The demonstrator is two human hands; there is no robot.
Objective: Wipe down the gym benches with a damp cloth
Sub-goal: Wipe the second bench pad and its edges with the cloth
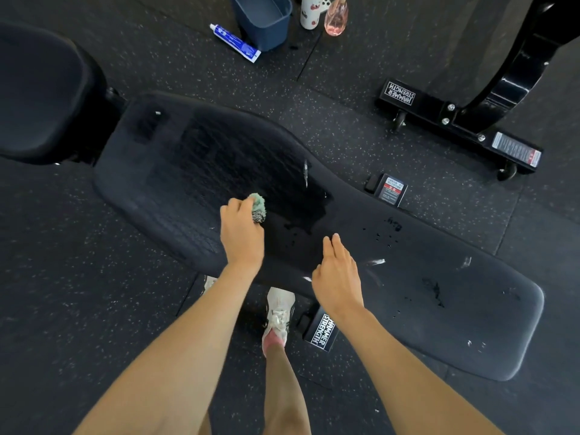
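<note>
Left hand [241, 233] grips wadded cloth [259, 206] at middle of bench [439, 309]. Right hand [337, 274] empty, fingers straight, over bench's near edge. Cloth: likely soft, light, damp; best held bunched.

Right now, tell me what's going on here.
A person is wiping a black gym bench. The left hand grips a green cloth on the pad beside a wet patch. The right hand is open over the pad's near edge. White smears show toward the right end. A blue bucket stands on the floor beyond.
</note>
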